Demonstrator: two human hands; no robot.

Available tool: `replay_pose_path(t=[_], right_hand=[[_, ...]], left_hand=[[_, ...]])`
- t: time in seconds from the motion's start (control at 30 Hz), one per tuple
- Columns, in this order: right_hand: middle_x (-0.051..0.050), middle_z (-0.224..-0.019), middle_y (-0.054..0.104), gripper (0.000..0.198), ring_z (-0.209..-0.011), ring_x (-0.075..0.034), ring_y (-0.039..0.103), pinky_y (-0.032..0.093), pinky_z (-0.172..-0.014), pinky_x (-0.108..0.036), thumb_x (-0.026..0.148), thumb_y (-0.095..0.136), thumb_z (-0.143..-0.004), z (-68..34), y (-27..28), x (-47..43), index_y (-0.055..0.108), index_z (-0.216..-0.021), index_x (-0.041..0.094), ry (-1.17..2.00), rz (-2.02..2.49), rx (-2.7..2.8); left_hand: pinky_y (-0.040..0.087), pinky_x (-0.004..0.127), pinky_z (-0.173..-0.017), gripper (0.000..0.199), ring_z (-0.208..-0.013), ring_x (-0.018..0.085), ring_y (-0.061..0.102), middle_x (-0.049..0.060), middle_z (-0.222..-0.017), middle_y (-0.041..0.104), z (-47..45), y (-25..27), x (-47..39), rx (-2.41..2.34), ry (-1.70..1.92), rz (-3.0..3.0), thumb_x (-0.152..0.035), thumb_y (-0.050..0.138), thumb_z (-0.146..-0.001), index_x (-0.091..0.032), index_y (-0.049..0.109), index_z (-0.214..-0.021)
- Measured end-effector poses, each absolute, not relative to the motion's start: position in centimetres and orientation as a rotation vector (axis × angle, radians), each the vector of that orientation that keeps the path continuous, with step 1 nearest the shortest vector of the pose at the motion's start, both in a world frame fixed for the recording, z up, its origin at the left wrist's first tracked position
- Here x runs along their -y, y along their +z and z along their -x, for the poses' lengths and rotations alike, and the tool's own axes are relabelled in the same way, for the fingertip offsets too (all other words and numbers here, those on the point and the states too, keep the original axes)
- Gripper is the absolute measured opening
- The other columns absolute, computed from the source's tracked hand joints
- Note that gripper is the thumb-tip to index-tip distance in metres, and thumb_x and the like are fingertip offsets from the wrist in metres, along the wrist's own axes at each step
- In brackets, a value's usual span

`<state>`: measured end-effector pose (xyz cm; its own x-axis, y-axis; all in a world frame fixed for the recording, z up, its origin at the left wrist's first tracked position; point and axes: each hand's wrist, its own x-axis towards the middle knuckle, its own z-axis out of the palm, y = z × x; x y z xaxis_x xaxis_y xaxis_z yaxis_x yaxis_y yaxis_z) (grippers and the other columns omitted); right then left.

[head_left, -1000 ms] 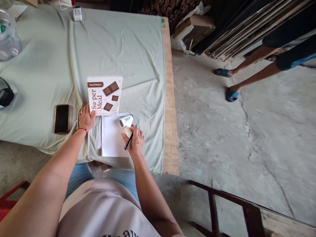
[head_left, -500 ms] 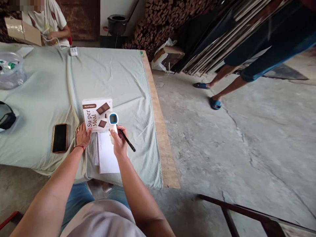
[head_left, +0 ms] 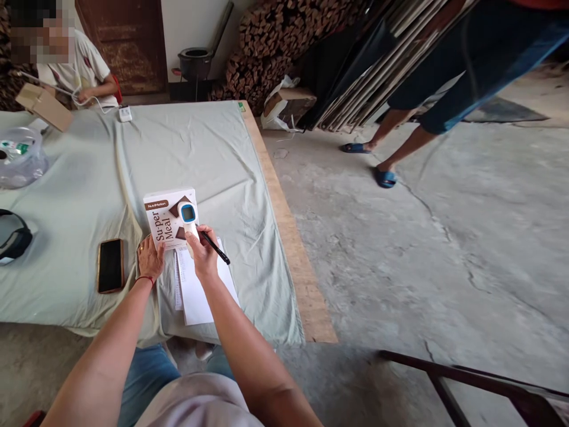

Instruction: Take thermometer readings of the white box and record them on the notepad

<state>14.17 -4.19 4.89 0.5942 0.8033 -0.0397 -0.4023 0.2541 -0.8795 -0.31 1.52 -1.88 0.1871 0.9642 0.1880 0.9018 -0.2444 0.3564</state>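
Observation:
In the head view my right hand point(head_left: 203, 250) is closed around a white infrared thermometer point(head_left: 187, 212) with a blue-framed screen. A black pen point(head_left: 215, 247) also sticks out from between its fingers, pointing to the lower right. The thermometer is over the right part of a white "Su-per Meal" box point(head_left: 156, 220) with brown chocolate pictures. My left hand point(head_left: 151, 259) grips the lower left corner of this box, thumb on its front; the other fingertips are partly hidden. White paper sheets point(head_left: 200, 296) lie below the box, partly under my right forearm.
A phone point(head_left: 111, 265) lies left of my left hand on the cloth-covered table point(head_left: 195, 148). Farther left are a black headset-like object point(head_left: 13, 237) and a clear plastic tub point(head_left: 33, 163). One person point(head_left: 91, 65) sits across; another's legs point(head_left: 409, 139) stand right. A dark metal frame point(head_left: 444, 373) is lower right.
The thermometer and right hand have shifted left, farther over the box. The whole view has tilted slightly, so the table appears lower. Both hands keep their hold.

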Motion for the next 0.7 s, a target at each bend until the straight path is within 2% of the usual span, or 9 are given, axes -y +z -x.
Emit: replay_pose_path(t=[0.13, 0.37, 0.7], right_hand=[[0.006, -0.069, 0.057, 0.041, -0.062, -0.011, 0.054, 0.046, -0.062, -0.027, 0.042, 0.076, -0.065, -14.3, 5.2, 4.2, 0.047, -0.086, 0.023, 0.906, 0.98, 0.433], [0.003, -0.076, 0.066, 0.044, -0.068, -0.015, 0.064, 0.049, -0.066, -0.03, 0.044, 0.075, -0.066, -14.1, 5.4, 4.2, 0.044, -0.09, 0.025, 0.978, 0.927, 0.378], [0.004, -0.074, 0.065, 0.041, -0.067, -0.016, 0.064, 0.05, -0.065, -0.031, 0.045, 0.072, -0.068, -13.9, 5.8, 5.2, 0.043, -0.088, 0.025, 0.993, 0.923, 0.423]], left_hand=[[0.042, 0.047, -0.104, 0.065, -0.121, 0.033, 0.054, 0.018, -0.128, 0.061, 0.4, -1.9, -1.6, -1.802, 0.576, -2.295, -0.052, 0.013, -0.099, -0.012, 0.054, -0.13], [0.042, 0.047, -0.102, 0.061, -0.122, 0.032, 0.054, 0.018, -0.129, 0.061, 0.5, -2.0, -1.6, -1.81, 0.57, -2.298, -0.05, 0.015, -0.099, -0.014, 0.053, -0.131], [0.042, 0.049, -0.101, 0.06, -0.122, 0.033, 0.054, 0.02, -0.129, 0.061, 0.4, -1.8, -1.7, -1.825, 0.542, -2.3, -0.049, 0.017, -0.099, -0.012, 0.054, -0.13]])
